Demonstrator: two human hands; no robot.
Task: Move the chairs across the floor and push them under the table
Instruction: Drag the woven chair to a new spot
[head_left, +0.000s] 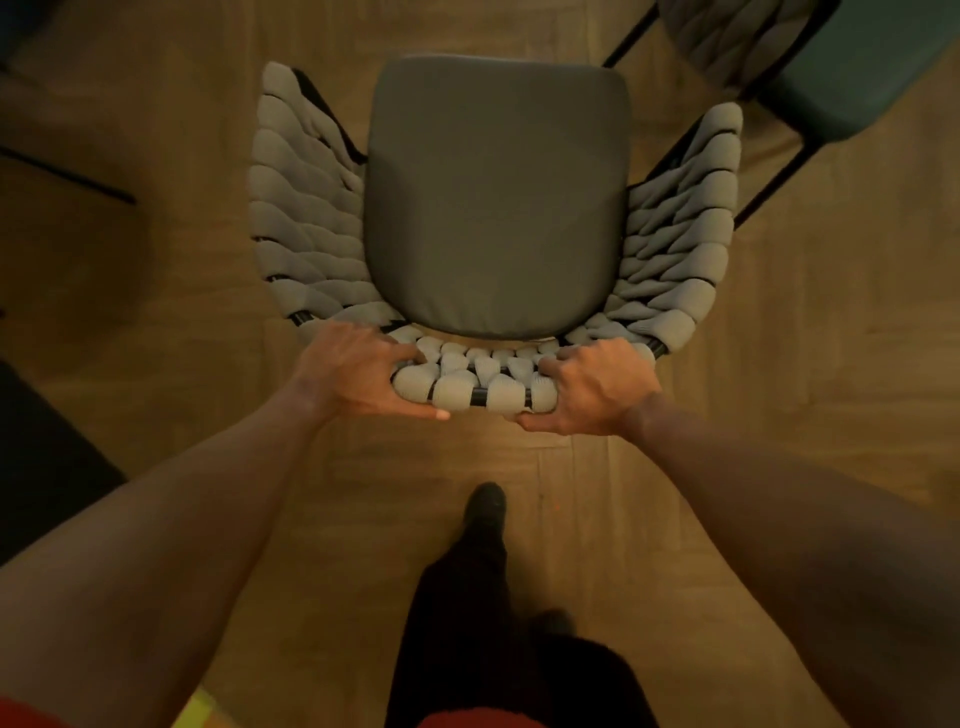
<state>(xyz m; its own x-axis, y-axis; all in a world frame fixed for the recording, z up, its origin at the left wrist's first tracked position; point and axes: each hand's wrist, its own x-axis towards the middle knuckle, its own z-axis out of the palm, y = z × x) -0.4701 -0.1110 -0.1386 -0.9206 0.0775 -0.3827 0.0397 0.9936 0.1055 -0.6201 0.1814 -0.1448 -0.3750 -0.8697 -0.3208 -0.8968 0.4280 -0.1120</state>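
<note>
A chair with a dark grey seat cushion and a woven grey rope back and arms stands on the wooden floor right in front of me, seen from above. My left hand grips the top rail of the backrest on its left side. My right hand grips the same rail on its right side. Both thumbs lie under the rail and the fingers wrap over the rope weave. A second chair with a dark green seat and the same weave stands at the upper right. No table top is clearly visible.
Thin black metal legs cross the floor at the upper left. A dark shape lies at the left edge. My legs and dark shoes are on the floor just behind the chair.
</note>
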